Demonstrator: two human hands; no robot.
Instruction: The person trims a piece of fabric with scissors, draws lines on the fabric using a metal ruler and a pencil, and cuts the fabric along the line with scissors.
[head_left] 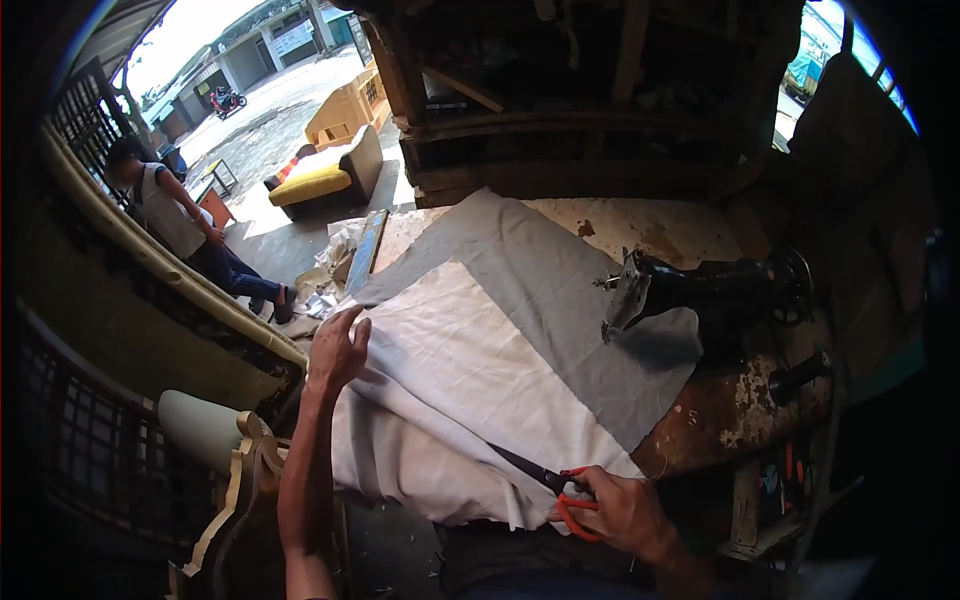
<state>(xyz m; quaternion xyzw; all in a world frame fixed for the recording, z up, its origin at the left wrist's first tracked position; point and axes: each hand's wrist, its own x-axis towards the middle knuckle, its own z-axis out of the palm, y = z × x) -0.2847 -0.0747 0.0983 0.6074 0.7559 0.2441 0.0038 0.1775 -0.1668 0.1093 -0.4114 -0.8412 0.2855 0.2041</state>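
Note:
My right hand (624, 510) is closed around the red handles of a pair of scissors (531, 466). Their dark blades point left along the folded edge of a white fabric (455, 340). At the fabric's left corner rests my left hand (338, 348), with its fingers stretched out and the thumb apart. Part of the white fabric hangs in folds over the near table edge. Beneath it a grey fabric (560, 290) lies spread on the worn table.
A black sewing machine (710, 285) stands on the right of the table (690, 228). Dark wooden shelving (560, 125) rises behind. Outside on the left, a person (180, 215) stands near a yellow-seated sofa (315, 182). A gold-edged carved frame (240, 470) is beside my left forearm.

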